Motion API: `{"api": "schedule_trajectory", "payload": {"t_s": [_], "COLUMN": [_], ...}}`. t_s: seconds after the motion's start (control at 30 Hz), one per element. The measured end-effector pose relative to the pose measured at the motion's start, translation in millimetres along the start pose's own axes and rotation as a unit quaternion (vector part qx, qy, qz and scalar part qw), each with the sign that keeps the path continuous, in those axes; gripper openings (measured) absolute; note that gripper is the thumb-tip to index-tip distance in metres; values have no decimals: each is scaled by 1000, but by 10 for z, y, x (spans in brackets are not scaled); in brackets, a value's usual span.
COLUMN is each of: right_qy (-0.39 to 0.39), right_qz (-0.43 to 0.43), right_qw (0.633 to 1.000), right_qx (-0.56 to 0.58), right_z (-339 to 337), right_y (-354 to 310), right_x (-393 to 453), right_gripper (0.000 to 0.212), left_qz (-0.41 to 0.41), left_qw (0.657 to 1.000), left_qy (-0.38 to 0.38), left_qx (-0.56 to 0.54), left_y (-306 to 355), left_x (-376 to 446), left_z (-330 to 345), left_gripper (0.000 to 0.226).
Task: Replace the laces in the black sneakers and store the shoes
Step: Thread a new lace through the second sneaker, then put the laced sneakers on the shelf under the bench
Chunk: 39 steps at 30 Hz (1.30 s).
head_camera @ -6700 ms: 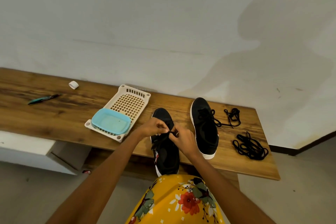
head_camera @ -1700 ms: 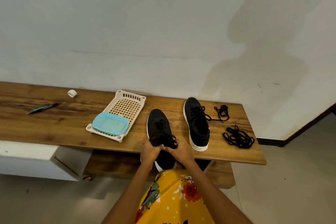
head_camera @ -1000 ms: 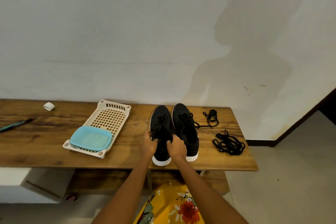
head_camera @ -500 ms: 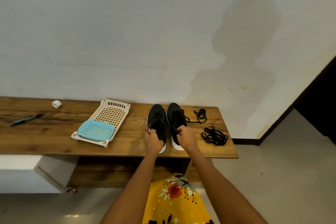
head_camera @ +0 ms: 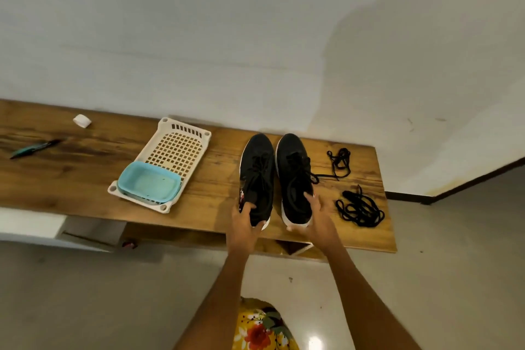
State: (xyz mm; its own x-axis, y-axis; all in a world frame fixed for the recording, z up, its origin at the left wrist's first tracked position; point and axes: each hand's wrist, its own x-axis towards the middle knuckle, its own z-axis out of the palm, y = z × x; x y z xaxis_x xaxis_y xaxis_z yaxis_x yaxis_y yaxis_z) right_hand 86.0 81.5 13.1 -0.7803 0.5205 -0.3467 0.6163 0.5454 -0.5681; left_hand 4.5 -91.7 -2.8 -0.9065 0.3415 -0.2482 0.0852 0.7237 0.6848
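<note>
left hand (head_camera: 241, 226) grips left sneaker (head_camera: 257, 179) heel; right hand (head_camera: 316, 220) open beside right sneaker (head_camera: 294, 176).

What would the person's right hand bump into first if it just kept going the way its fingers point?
Most likely the right sneaker: the right hand sits at its heel, fingers aimed along the shoe toward the wall. Depth is unclear, but the fingers look already at its collar.
</note>
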Motion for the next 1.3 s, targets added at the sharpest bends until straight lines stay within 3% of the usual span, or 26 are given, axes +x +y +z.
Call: {"api": "schedule_trajectory", "payload": {"t_s": [0.07,0.2,0.33,0.53,0.8,1.0,1.2,1.3], "right_qy": [-50,-22,-16,-43,-190,-262,-314,-338], "right_qz": [34,56,49,40,-3,-19,-38,-30], "right_qw": [998,998,998,997,976,953,932,922], "right_qx": [-22,-36,-32,-46,-108,-153,-178,-186], "right_z": [35,94,85,-132,-457,-157,297,447], "right_y": [15,-91,-208,-575,-1353,-1874,-2192,-2208], "right_x": [-45,127,213,-158,-990,-1626,-2095,-2195], "right_gripper": [89,52,38,39,39,60,36,58], "left_qz": [-18,-60,-94,-138,-168,-191,-206,-215], "left_qw": [1000,998,995,990,986,982,977,974], "left_qy": [-16,-36,-15,-2,8,-3,-45,-57], "left_qx": [0,-1,-19,-20,1,-3,36,49], "left_y": [40,103,184,464,344,9,-447,-644], "left_x": [4,94,90,-259,-1333,-1961,-2223,-2360], "left_z": [-29,44,75,-465,-1395,-1972,-2361,-2459], "left_gripper": [39,31,30,34,33,33,45,51]}}
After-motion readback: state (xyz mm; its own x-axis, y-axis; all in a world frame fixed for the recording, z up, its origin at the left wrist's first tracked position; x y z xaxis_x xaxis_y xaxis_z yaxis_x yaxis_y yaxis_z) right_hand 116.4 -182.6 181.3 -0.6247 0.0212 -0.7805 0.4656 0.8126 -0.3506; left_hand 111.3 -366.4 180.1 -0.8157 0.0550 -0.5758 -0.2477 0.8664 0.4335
